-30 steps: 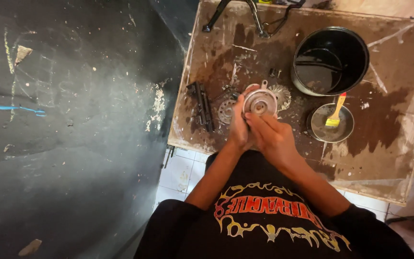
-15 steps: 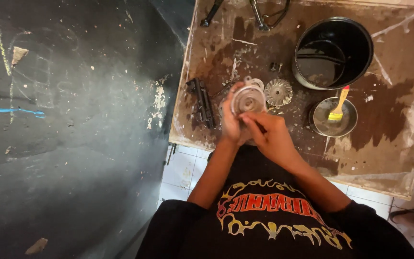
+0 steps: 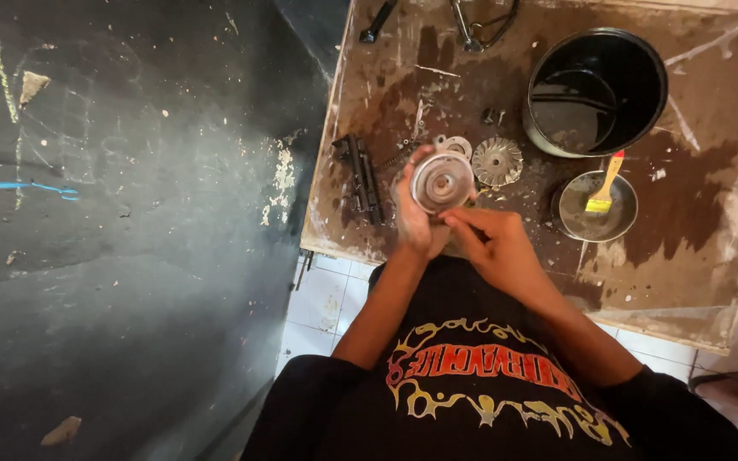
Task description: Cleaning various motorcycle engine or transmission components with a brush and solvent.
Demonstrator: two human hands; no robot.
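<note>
1. The grip of the left hand (image 3: 412,218) is closed around a round metal disc part (image 3: 442,181), fingers curled behind its rim, holding it up just above the near edge of the tabletop (image 3: 711,282).
2. The right hand (image 3: 493,243) has a narrow pinching grip — its fingertips (image 3: 453,218) touch the lower rim of the disc part; whether they hold anything small cannot be told.
3. Just beyond the disc part a toothed metal wheel (image 3: 497,160) lies flat on the tabletop, with a smaller ring-shaped piece (image 3: 454,145) beside it.
4. To the left of the hands lies a dark elongated metal block (image 3: 359,175), close to the tabletop's left edge.
5. To the right stands a large black bucket (image 3: 595,90), and nearer the person a shallow metal bowl (image 3: 595,207) with a yellow-handled brush (image 3: 604,183) resting in it — both well apart from the hands.
6. The tabletop is stained brown and worn.
</note>
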